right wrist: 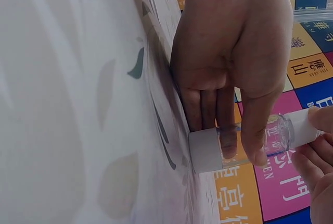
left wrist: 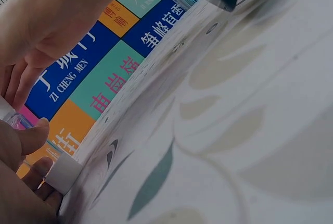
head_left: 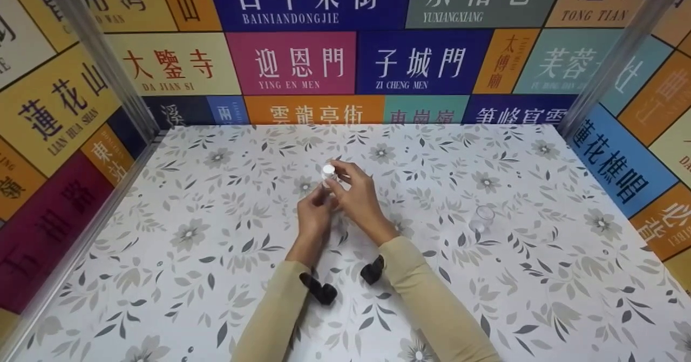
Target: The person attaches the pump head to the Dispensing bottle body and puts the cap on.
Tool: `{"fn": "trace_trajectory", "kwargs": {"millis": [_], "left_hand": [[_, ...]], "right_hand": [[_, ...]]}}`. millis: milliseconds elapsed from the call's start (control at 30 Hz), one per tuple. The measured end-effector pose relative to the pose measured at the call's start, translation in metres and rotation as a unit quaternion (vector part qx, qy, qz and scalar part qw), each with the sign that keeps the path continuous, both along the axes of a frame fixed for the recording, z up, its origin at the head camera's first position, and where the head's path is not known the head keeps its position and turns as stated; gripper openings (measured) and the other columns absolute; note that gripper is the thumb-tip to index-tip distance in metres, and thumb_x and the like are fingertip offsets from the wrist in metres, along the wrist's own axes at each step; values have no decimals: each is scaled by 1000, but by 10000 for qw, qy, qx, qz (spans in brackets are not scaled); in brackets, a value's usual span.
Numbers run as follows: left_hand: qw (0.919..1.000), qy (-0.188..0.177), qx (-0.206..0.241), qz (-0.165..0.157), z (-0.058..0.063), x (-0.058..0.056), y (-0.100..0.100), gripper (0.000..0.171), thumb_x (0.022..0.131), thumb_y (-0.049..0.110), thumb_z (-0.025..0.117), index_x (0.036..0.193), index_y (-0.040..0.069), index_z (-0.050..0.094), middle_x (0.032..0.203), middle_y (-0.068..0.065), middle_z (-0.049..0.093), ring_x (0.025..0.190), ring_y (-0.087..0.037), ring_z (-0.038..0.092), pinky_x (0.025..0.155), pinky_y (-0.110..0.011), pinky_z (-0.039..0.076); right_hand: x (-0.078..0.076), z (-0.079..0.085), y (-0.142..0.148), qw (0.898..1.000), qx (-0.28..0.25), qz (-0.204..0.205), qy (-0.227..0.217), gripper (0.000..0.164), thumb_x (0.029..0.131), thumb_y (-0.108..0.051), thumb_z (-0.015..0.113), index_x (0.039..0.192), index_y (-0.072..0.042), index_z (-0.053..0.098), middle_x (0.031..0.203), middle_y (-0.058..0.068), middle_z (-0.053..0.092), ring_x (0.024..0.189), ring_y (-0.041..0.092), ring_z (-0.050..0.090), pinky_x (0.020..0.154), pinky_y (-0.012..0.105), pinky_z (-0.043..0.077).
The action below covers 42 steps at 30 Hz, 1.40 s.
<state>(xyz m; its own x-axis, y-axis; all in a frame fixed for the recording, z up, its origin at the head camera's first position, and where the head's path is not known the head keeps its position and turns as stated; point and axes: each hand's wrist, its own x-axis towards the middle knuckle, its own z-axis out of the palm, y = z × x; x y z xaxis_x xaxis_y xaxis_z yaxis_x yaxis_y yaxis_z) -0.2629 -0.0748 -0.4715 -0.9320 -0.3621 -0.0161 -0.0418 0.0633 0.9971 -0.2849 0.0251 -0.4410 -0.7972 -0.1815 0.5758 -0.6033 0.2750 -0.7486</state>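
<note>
A small clear bottle with a white cap and a white base stands upright, its base down at the table. My left hand grips the clear body, with thumb and fingers on either side of it in the right wrist view. Above it, my right hand pinches the white cap between thumb and fingers. From the head, the cap's top faces up and the left hand hides most of the body.
To the right on the floral-patterned table stands a small clear glass container. Panels with Chinese lettering rise along the back and both sides. Black wrist cameras sit on the inner side of both sleeves.
</note>
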Motion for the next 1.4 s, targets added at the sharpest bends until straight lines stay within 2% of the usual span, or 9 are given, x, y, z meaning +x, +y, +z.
{"fn": "trace_trajectory", "kwargs": {"millis": [233, 300, 500, 800, 900, 1033, 1233, 1400], "left_hand": [[10000, -27, -71, -22, -1, -1, 0, 46, 88, -4, 64, 134, 0, 60, 134, -21, 63, 127, -31, 62, 104, -35, 54], [10000, -15, -33, -23, -1, -1, -1, 46, 88, -4, 65, 133, -1, 60, 135, -21, 62, 128, -32, 61, 105, -36, 53], [9999, 30, 156, -55, -1, 1, 0, 48, 89, -4, 64, 136, -2, 57, 134, -23, 63, 125, -32, 63, 102, -36, 55], [9998, -92, -147, -49, 0, 1, -2, 46, 89, -2, 65, 135, 0, 58, 136, -22, 62, 130, -33, 59, 109, -38, 50], [9995, -176, -264, -47, 1, 1, -2, 45, 92, 0, 63, 137, 1, 57, 137, -20, 61, 130, -32, 59, 109, -37, 50], [9991, -231, -355, -65, 1, 2, -2, 46, 93, 2, 63, 139, 2, 55, 139, -19, 61, 129, -31, 60, 107, -37, 51], [9994, -153, -282, -98, 2, 2, -2, 48, 92, 0, 63, 139, 0, 54, 138, -21, 60, 130, -32, 60, 108, -37, 51], [9996, -143, -244, -77, 1, 0, -2, 47, 91, -1, 63, 137, 1, 57, 138, -21, 60, 132, -32, 58, 111, -37, 48]], "right_hand": [[0, 0, -2, 9996, -272, 46, 61, 36, 93, -6, 68, 127, 4, 62, 125, 19, 64, 122, 31, 62, 106, 33, 53], [0, -1, -2, 9996, -233, 105, 112, 36, 93, -3, 66, 128, 5, 61, 126, 20, 63, 123, 31, 62, 106, 29, 52], [1, -1, -1, 9997, -82, 233, 58, 35, 94, -1, 65, 128, 6, 61, 123, 21, 65, 118, 33, 65, 103, 30, 54], [1, 0, 0, 9998, -20, 210, -17, 42, 90, -4, 72, 129, 3, 60, 126, 18, 62, 122, 30, 62, 107, 26, 51], [0, 1, 0, 9997, -26, 263, -9, 45, 89, -4, 72, 132, 2, 59, 131, 18, 59, 127, 31, 59, 110, 31, 49], [1, 1, 0, 9995, 79, 317, 27, 42, 93, -2, 67, 133, 4, 58, 130, 20, 60, 127, 31, 60, 111, 35, 49], [1, 0, 0, 9995, 214, 232, -16, 38, 94, -2, 65, 132, 3, 59, 124, 19, 64, 120, 30, 64, 106, 27, 52], [1, 1, 0, 9996, 19, 277, -70, 41, 92, -3, 68, 131, 3, 59, 126, 20, 63, 121, 31, 63, 106, 26, 52]]}}
